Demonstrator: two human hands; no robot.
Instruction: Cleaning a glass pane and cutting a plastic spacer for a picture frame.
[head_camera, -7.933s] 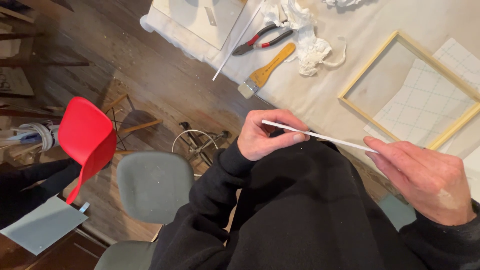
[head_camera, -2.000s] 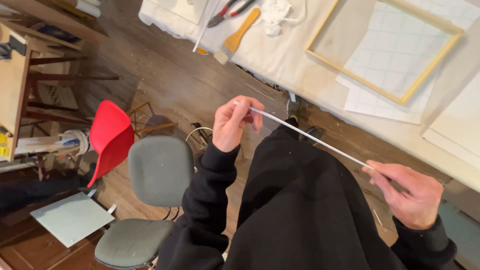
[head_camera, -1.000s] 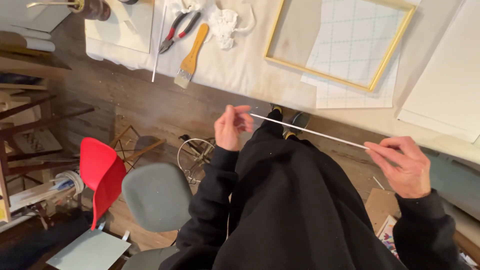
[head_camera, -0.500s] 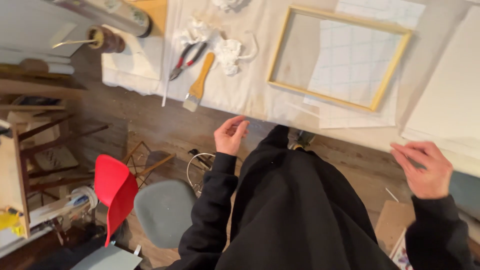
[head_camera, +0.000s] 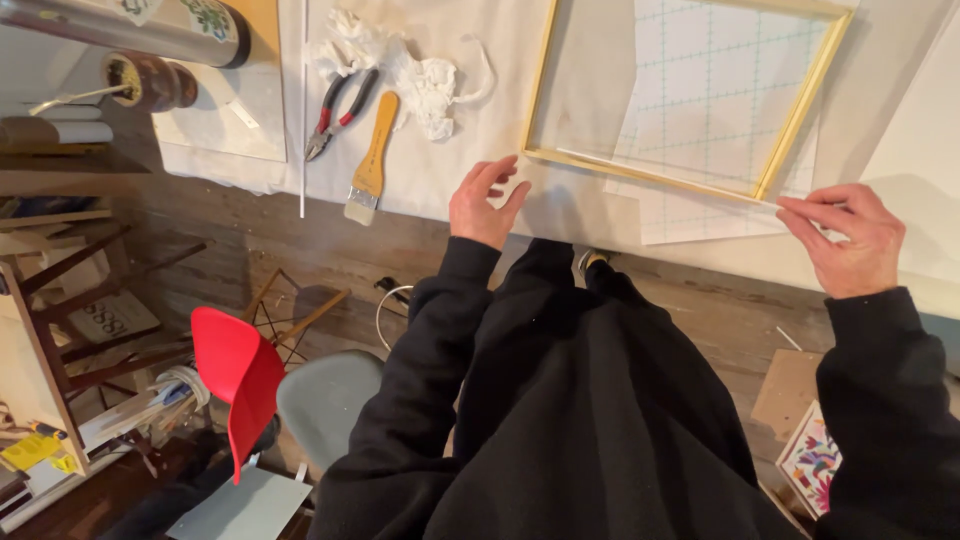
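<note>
A paper-covered table (head_camera: 480, 195) carries a square wooden frame (head_camera: 790, 125); along the frame's near edge lies a thin white rod (head_camera: 680, 180), long axis running left to right. The right hand (head_camera: 845, 235) pinches its right end, while the left hand (head_camera: 485, 200) hovers, fingers spread

Few items: 1 white label with a floral print (head_camera: 210, 17) on the metal cylinder (head_camera: 120, 28) at top left of the counter. 1 pale card sign (head_camera: 108, 318) w/ dark lettering leans on the low wooden rack at left. 1 flat colourful patterned card (head_camera: 812, 465) on the floor, bottom right. No screens.
</note>
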